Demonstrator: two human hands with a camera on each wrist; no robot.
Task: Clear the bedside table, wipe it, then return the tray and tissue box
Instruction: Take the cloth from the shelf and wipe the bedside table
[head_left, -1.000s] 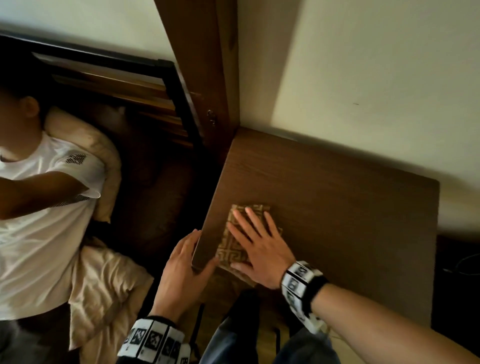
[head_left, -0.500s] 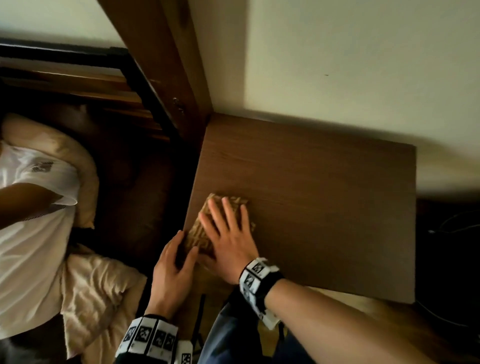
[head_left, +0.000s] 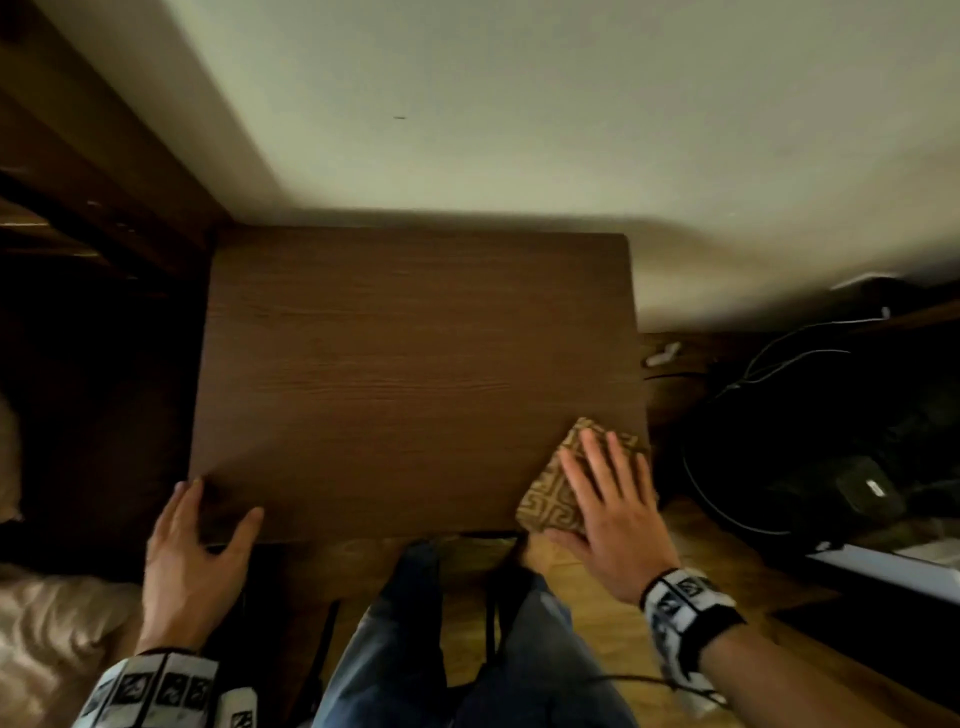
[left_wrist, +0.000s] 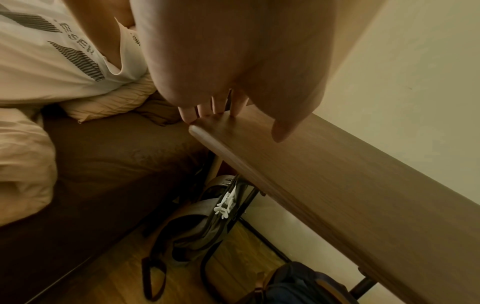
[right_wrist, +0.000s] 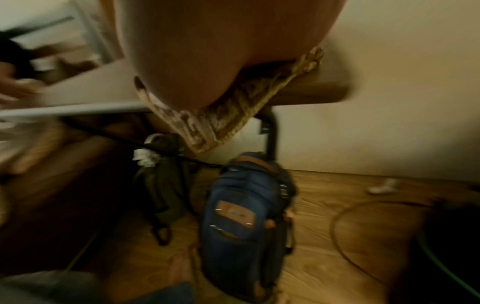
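Observation:
The brown wooden bedside table (head_left: 415, 364) stands against the wall with nothing on its top but a tan patterned cloth (head_left: 550, 499) at its near right corner. My right hand (head_left: 608, 499) presses flat on that cloth with straight fingers; in the right wrist view the cloth (right_wrist: 215, 123) hangs over the table edge under my palm. My left hand (head_left: 197, 540) rests on the near left corner, thumb on top and fingers along the side edge. In the left wrist view its fingertips (left_wrist: 205, 112) touch the table corner (left_wrist: 233, 131). No tray or tissue box is in view.
A bed with beige pillows (left_wrist: 23, 164) and a person in a white shirt (left_wrist: 52, 51) lies to the left. Under the table stand a blue backpack (right_wrist: 241, 216) and a grey bag (left_wrist: 192, 222). Dark cables (head_left: 727, 499) lie on the wooden floor at right.
My right hand has slid the cloth from the table's near left corner across to the near right corner. My left hand stays at the near left corner. The head view has turned right.

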